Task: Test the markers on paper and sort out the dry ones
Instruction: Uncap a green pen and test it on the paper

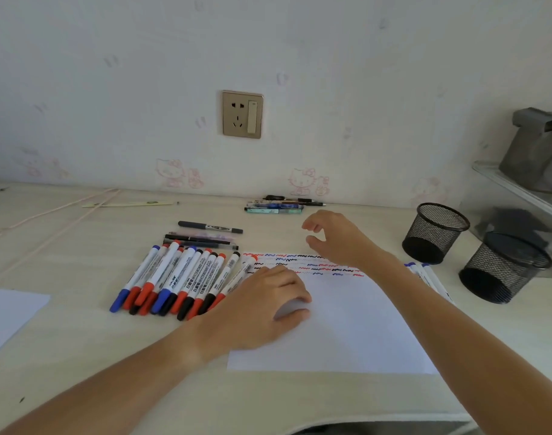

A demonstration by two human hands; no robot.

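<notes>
A white sheet of paper (347, 324) lies in front of me, with rows of red, blue and black squiggles (303, 263) along its far edge. My left hand (265, 296) rests palm down on the sheet's left part, fingers relaxed. To its left lies a pile of several whiteboard markers (180, 277) with blue, red and black caps. My right hand (337, 238) hovers above the paper's far edge with loosely curled fingers and holds nothing. A few more markers (425, 276) lie right of the sheet, partly hidden by my right forearm.
Several pens (205, 237) lie behind the marker pile, and another bunch of pens (278, 205) lies near the wall. Two black mesh pen cups (434, 232) (503, 266) stand at the right. A second sheet (8, 315) lies at the left edge. A cord (49, 215) crosses the far left.
</notes>
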